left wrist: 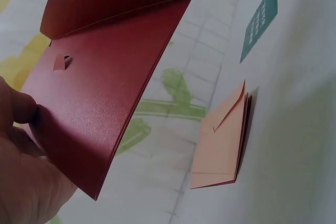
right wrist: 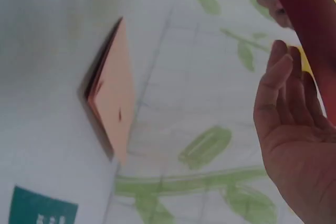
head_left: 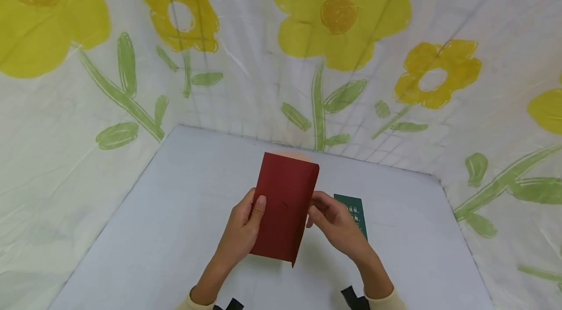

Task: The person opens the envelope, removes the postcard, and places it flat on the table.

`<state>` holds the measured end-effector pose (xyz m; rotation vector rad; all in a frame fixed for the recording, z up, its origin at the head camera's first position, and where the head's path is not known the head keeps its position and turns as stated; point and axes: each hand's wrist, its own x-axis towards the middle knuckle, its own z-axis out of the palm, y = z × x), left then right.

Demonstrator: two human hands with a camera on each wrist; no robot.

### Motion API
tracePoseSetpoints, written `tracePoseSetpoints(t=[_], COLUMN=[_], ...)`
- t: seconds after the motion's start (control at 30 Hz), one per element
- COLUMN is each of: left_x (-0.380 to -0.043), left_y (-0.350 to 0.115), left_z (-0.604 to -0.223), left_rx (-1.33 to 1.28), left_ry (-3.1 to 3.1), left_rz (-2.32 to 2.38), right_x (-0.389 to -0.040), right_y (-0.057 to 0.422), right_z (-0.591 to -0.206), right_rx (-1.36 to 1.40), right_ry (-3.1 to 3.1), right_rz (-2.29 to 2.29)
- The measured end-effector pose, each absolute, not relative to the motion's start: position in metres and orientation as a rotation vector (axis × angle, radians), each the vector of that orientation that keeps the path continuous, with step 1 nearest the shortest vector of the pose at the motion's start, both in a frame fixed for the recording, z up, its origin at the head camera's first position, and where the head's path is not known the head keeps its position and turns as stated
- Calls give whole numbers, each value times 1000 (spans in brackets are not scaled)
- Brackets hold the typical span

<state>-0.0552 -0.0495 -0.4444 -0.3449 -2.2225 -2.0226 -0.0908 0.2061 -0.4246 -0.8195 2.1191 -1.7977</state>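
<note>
A red paper envelope (head_left: pixel 285 207) is held up over the white table, its broad side facing the head camera. My left hand (head_left: pixel 243 222) grips its left edge, thumb on the front. In the left wrist view the envelope (left wrist: pixel 105 77) has its flap (left wrist: pixel 115 3) folded out along one end, and a small cut tab (left wrist: pixel 61 62) shows near the middle. Beside the opposite long edge is my right hand (head_left: pixel 335 222), its fingers loosely bent near the flap side. The right wrist view has that hand (right wrist: pixel 294 145) with fingers extended alongside the red paper, gripping nothing.
Behind the red envelope, a small stack of peach and dark red envelopes (left wrist: pixel 220 140) lies on the table (head_left: pixel 197 168). A green card with white print (head_left: pixel 353 210) lies right of it. A white curtain with painted yellow flowers (head_left: pixel 246 81) borders the table's back and sides.
</note>
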Motion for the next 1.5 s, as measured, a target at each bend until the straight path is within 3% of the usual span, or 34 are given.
tracePoseSetpoints(t=[0.5, 0.83, 1.5], left_x=[-54, -54, -49], left_y=[-34, -37, -36], left_z=[-451, -446, -444], left_rx=[-441, -622, -608], left_ry=[-2297, -2231, -2250], left_rz=[-1813, -1939, -1909], right_x=[-74, -72, -64], right_y=[191, 192, 174], right_z=[-420, -424, -434], right_rx=[-734, -745, -610], right_ry=[2228, 2273, 2549], right_rz=[-1900, -1941, -1910])
